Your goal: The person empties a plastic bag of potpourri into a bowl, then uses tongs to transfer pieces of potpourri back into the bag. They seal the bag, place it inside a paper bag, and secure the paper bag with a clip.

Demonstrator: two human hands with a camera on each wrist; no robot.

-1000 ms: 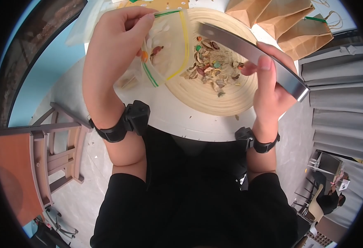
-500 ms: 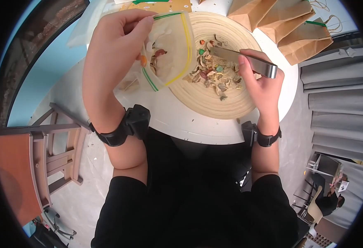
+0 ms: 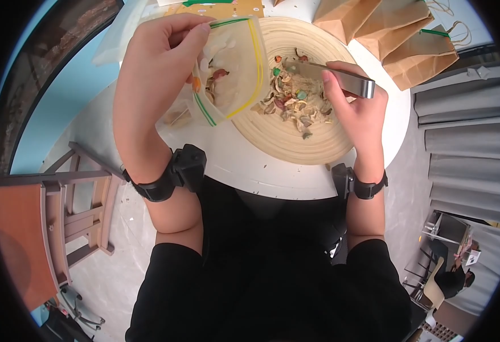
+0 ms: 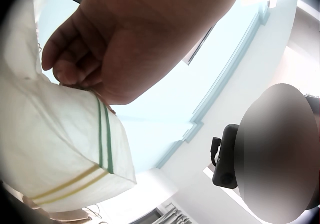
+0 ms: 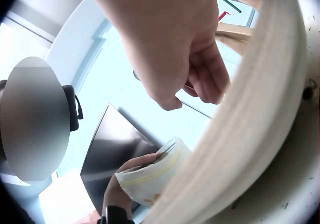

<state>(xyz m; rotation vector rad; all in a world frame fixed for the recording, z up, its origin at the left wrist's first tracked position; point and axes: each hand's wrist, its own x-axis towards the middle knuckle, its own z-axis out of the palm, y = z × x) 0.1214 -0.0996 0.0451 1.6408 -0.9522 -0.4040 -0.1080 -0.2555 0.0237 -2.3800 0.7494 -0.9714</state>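
My left hand [image 3: 167, 54] pinches the rim of a translucent zip bag [image 3: 236, 68] with green and yellow stripes, its mouth spread toward the plate. A few dried petals [image 3: 218, 74] show inside it. In the left wrist view the zip bag [image 4: 65, 139] hangs below the fingers. My right hand [image 3: 358, 108] grips metal tongs [image 3: 347, 81], thumb on top, with their tips down among the dried potpourri [image 3: 295, 102] on the round wooden plate [image 3: 295, 149]. The right wrist view has the plate's side [image 5: 250, 119] in front, hiding the tips.
Brown paper bags [image 3: 398, 40] stand at the back right. A yellow-brown sheet [image 3: 227, 8] lies at the back behind the zip bag. Near the left forearm is a small clear packet [image 3: 179, 117]. Bits of debris dot the white table [image 3: 273, 179] near its front edge.
The right hand has brought the tongs down and left, from above the plate into the potpourri. The left hand and zip bag have stayed almost in place.
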